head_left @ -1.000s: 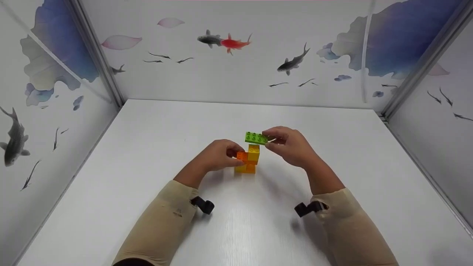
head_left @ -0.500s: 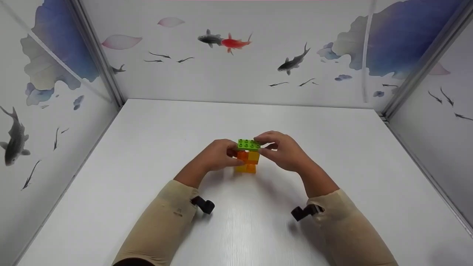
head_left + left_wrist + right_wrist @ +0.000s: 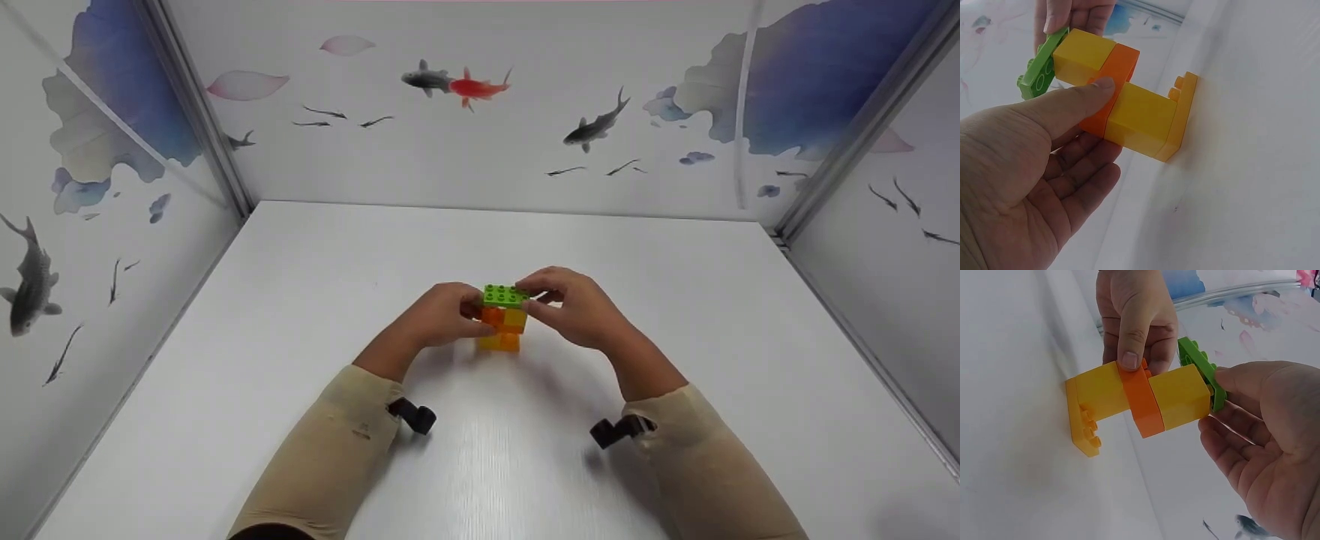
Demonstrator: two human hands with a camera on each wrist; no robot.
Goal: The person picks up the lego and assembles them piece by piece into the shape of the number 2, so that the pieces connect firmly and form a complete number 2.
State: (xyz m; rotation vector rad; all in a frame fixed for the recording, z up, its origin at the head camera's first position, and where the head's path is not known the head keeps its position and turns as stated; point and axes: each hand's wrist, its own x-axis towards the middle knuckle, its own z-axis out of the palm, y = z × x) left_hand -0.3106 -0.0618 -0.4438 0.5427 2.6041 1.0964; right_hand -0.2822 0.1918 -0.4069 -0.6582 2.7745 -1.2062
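A small tower of toy building bricks stands mid-table. Its base is a flat yellow-orange brick point(image 3: 1186, 107), with a yellow block point(image 3: 1140, 117) on one end. Across that block lies a flat orange brick point(image 3: 1145, 410), topped by a second yellow block point(image 3: 1180, 398). The left hand point(image 3: 446, 316) pinches the orange brick from the left, thumb on its near side. On the upper yellow block sits a flat green brick point(image 3: 501, 295) with studs up, slightly tilted and reaching left past the block. Its right end is between the thumb and fingers of the right hand point(image 3: 577, 311).
The bricks stand on a white table point(image 3: 480, 450). White panels point(image 3: 487, 165) printed with fish and leaves close off the back and sides. Black wrist mounts point(image 3: 412, 417) stick inward from both sleeves.
The right hand has brought the green brick left and down onto the upper yellow block. In the last half second it has barely shifted. The left hand keeps its hold on the orange brick.
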